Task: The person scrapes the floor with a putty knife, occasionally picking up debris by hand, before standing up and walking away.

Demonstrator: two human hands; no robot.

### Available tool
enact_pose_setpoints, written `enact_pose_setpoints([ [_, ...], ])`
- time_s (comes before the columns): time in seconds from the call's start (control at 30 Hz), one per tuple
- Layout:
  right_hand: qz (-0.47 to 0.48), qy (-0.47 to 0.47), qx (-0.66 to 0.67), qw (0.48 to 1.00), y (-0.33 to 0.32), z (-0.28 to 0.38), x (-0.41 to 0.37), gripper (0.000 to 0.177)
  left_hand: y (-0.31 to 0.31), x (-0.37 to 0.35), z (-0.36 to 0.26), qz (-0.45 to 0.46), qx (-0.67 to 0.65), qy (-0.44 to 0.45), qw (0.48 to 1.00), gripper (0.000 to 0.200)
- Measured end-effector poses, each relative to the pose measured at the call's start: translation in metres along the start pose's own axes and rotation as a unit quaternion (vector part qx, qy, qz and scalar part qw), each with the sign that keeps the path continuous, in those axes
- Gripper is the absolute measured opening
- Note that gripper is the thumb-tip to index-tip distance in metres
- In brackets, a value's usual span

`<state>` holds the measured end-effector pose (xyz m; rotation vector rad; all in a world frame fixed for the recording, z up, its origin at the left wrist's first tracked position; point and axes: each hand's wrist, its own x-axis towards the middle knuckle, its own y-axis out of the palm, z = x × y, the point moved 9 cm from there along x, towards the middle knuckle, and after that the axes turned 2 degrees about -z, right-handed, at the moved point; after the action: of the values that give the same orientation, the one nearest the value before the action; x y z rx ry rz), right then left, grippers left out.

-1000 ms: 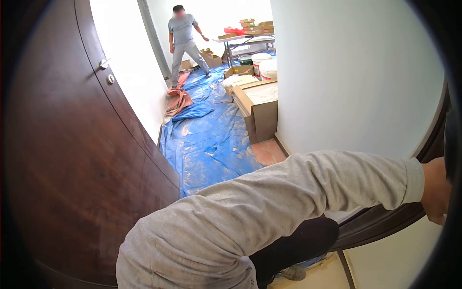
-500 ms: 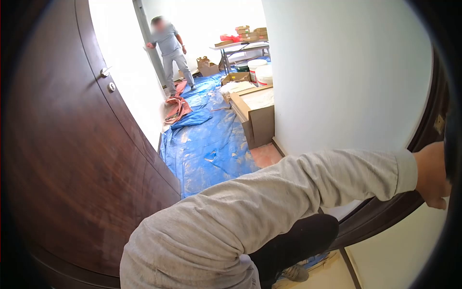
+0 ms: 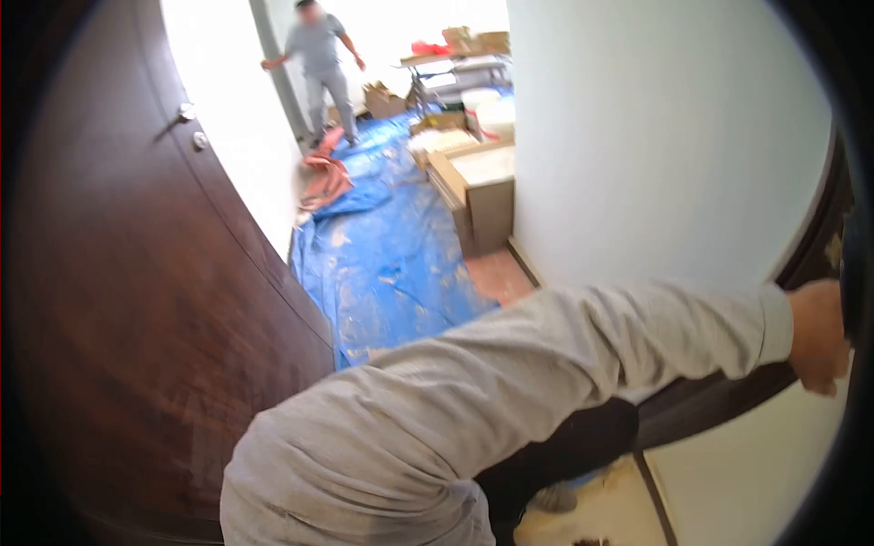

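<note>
Fingers of our left hand [image 3: 817, 338] are pointing beside the dark door frame [image 3: 821, 227], their grip too hidden to tell; we're judging its wood stiff, smooth and fixed, inviting hold along the edge.

The floor [image 3: 610, 510] carries a blue sheet [image 3: 391, 264] with crumpled reddish cloth [image 3: 325, 184] atop.

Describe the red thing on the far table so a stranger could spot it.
Look past the dark brown door and along the blue sheet to the far table. The red thing, too blurred to name, lies toward its left side, its bright colour setting it apart from the brown boxes to its right.
</note>
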<state>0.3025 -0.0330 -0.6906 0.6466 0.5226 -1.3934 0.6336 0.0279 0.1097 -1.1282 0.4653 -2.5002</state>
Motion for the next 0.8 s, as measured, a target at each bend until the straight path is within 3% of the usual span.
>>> enact_pose_setpoints([
  [0.07, -0.013, 0.004, -0.061, 0.998, 0.013, -0.062, -0.001, 0.043, 0.001, 0.004, 0.001, 0.011, -0.031, -0.022, 0.999, 0.035],
  [0.1, -0.015, 0.007, -0.075, 0.997, 0.018, -0.100, 0.006, 0.046, -0.015, 0.003, -0.004, -0.028, -0.014, -0.012, 0.999, 0.036],
  [0.23, -0.049, 0.027, 0.051, 0.997, 0.001, -0.073, -0.012, 0.049, -0.030, 0.000, -0.008, -0.126, 0.016, -0.007, 0.992, 0.038],
  [0.43, -0.090, 0.037, 0.110, 0.989, -0.036, -0.056, -0.037, 0.056, -0.020, 0.001, -0.006, -0.106, 0.025, -0.004, 0.994, 0.040],
  [0.53, -0.102, 0.039, 0.081, 0.991, -0.029, -0.055, -0.041, 0.046, -0.017, 0.001, -0.002, -0.071, 0.045, -0.012, 0.996, 0.037],
  [0.6, -0.134, 0.036, 0.069, 0.988, -0.043, -0.056, -0.050, 0.037, -0.024, 0.002, -0.006, -0.155, 0.030, 0.013, 0.987, 0.037],
  [0.63, -0.158, 0.032, 0.070, 0.984, -0.059, -0.059, -0.056, 0.033, -0.004, 0.008, -0.007, -0.093, 0.015, 0.005, 0.995, 0.035],
  [0.67, -0.185, 0.029, 0.077, 0.979, -0.076, -0.063, -0.063, 0.029, 0.006, 0.007, -0.008, -0.106, 0.002, 0.003, 0.994, 0.035],
  [0.7, -0.138, 0.017, 0.103, 0.985, -0.080, -0.063, -0.064, 0.035, -0.004, 0.003, -0.006, -0.134, 0.001, 0.006, 0.991, 0.034],
  [0.73, -0.184, 0.006, 0.093, 0.978, -0.082, -0.057, -0.080, 0.043, -0.009, 0.000, -0.001, -0.154, -0.018, -0.009, 0.988, 0.032],
  [0.8, -0.119, -0.056, 0.134, 0.982, -0.070, -0.048, -0.100, 0.062, -0.023, -0.010, 0.015, -0.159, -0.059, -0.077, 0.982, 0.030],
])
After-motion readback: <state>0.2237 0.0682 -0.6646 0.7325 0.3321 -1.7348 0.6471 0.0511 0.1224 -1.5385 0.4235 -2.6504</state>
